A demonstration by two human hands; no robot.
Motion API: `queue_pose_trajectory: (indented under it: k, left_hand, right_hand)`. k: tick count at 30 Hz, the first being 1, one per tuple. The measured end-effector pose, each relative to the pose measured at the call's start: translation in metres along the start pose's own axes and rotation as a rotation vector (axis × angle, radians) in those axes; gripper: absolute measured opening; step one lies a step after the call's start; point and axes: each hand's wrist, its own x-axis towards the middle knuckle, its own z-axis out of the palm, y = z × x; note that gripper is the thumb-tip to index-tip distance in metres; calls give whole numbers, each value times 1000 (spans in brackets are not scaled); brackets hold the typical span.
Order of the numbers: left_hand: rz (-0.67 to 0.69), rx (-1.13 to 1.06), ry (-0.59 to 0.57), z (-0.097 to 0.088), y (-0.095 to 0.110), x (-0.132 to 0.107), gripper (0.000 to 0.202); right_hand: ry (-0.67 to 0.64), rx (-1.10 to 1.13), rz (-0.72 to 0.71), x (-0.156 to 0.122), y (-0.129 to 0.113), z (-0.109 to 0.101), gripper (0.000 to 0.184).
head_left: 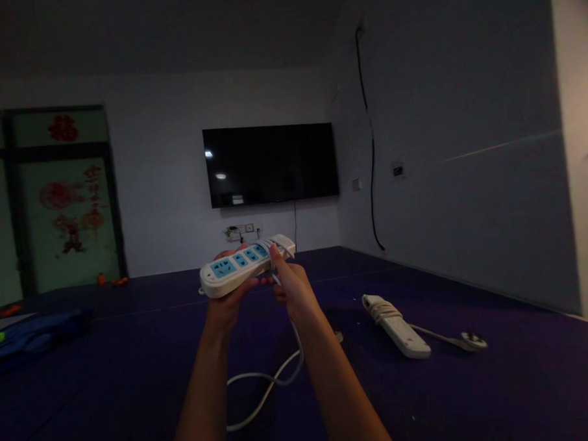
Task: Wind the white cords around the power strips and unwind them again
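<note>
A white power strip with blue socket faces is held up in front of me, its right end tilted away and slightly higher. From below and behind, my left hand grips the strip near its left half. My right hand is closed at the right end, thumb on top, pressing the white cord that wraps round that end. The cord's free length hangs past my right wrist and loops on the purple surface, partly behind my forearms.
On the purple surface, a second white power strip lies to the right, cord wound round it, plug beyond. Blue cloth lies at left, with small orange things farther back. A television hangs on the far wall.
</note>
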Motion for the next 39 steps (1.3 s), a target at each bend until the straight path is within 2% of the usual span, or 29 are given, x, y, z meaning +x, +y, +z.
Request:
queue_pose_trajectory:
  k: [6, 14, 22, 27, 34, 39]
  left_hand:
    - [-8, 71, -28, 1, 6, -1, 60]
    - [-3, 159, -104, -4, 8, -1, 55]
    - [-51, 136, -87, -4, 13, -3, 59]
    - [-47, 92, -68, -3, 7, -1, 58]
    - [-52, 62, -35, -8, 9, -1, 62]
    - [-77, 21, -30, -6, 9, 0, 62]
  right_hand:
    - [19, 36, 55, 4, 0, -1, 43]
    - [-120, 157, 175, 8, 0, -4, 37]
    - [-202, 250, 271, 4, -2, -3, 38]
    - [-144, 230, 211, 6, 1, -1, 40]
    - [-81, 182, 127, 4, 1, -1, 32]
    - [-68, 181, 85, 4, 0, -1, 36]
